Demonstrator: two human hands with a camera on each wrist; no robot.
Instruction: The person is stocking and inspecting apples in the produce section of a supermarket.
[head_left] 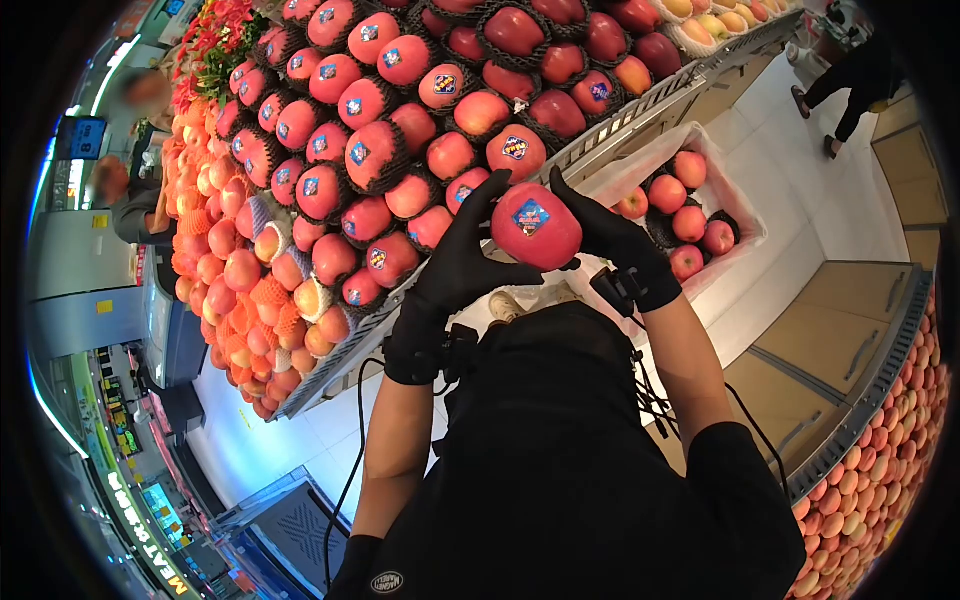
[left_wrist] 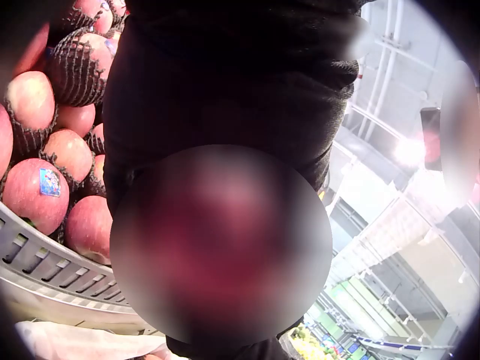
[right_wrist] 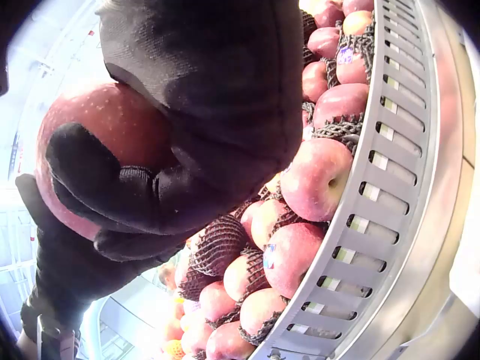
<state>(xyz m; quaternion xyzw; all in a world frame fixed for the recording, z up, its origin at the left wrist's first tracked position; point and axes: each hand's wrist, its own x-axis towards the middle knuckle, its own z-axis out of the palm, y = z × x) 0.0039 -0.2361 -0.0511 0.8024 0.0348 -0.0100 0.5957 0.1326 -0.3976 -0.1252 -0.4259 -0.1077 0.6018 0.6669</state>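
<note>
A large red apple with a blue diamond-shaped sticker is held between both black-gloved hands in front of the body. My left hand grips its left side, thumb below and fingers toward the top. On the other side, my right hand holds it, and in the right wrist view its dark fingers curl round the apple. A round blur hides most of the hold in the left wrist view, where black glove fills the upper middle. The sticker faces up toward the head camera.
Stacked apples, many in black foam nets, fill the display behind the slatted rail. Below it stands a lined crate with several apples. More fruit lies at lower right. A person's legs show at upper right.
</note>
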